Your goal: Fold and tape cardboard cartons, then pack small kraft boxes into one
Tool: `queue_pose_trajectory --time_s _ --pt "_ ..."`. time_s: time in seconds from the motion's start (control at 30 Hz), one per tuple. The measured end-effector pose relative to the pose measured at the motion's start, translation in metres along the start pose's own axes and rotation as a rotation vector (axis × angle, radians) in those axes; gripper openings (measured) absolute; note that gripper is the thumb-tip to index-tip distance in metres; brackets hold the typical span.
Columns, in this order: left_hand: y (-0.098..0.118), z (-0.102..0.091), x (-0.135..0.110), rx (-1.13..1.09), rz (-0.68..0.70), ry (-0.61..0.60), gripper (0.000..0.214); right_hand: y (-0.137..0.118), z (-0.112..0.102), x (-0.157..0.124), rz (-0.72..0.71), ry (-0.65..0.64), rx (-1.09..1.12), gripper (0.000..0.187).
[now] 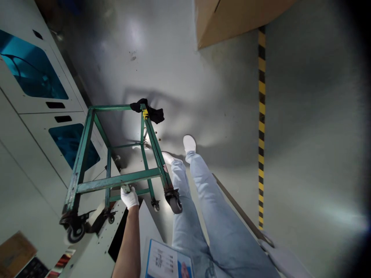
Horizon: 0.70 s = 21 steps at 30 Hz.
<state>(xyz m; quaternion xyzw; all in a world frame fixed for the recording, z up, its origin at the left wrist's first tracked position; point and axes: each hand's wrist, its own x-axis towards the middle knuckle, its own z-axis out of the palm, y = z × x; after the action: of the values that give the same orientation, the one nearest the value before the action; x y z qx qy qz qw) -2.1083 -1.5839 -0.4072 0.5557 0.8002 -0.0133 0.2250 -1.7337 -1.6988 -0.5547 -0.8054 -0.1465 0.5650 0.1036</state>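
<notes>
My left hand (pixel 129 197), in a white glove, is closed on a lower crossbar of a green metal trolley frame (pixel 118 180); its fingertips are partly hidden behind the bar. The frame is tilted, with its casters (pixel 175 202) toward me and several bars showing worn paint. Over its far right corner hangs a black cloth (pixel 155 114), beside a bit of yellow tape (pixel 145 114). My right hand is out of view.
White cabinets (pixel 69 116) with blue windows stand close along the left. A cardboard box (pixel 226 23) sits at the top, near yellow-and-black floor tape (pixel 261 116). My white shoes (pixel 189 143) are just right of the frame. Small bits lie on the floor (pixel 203 96) by it.
</notes>
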Motion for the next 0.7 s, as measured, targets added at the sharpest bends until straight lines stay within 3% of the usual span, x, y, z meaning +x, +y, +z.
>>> queue_pose_trajectory --time_s 0.3,0.47,0.63,0.7 --pt "-0.007 0.002 0.004 -0.018 0.003 0.072 0.014 -0.003 -0.007 -0.004 -0.109 0.094 0.113 0.066" --pt "0.003 0.000 0.004 0.009 0.018 0.073 0.017 -0.014 -0.020 -0.010 0.067 0.009 0.111 0.064" --pt "0.006 -0.001 0.007 0.040 0.027 0.072 0.018 -0.018 -0.030 -0.010 0.057 0.046 0.286 0.050" --pt "0.004 -0.001 0.008 0.051 0.034 0.070 0.016 -0.019 -0.033 -0.010 0.074 0.011 0.250 0.052"
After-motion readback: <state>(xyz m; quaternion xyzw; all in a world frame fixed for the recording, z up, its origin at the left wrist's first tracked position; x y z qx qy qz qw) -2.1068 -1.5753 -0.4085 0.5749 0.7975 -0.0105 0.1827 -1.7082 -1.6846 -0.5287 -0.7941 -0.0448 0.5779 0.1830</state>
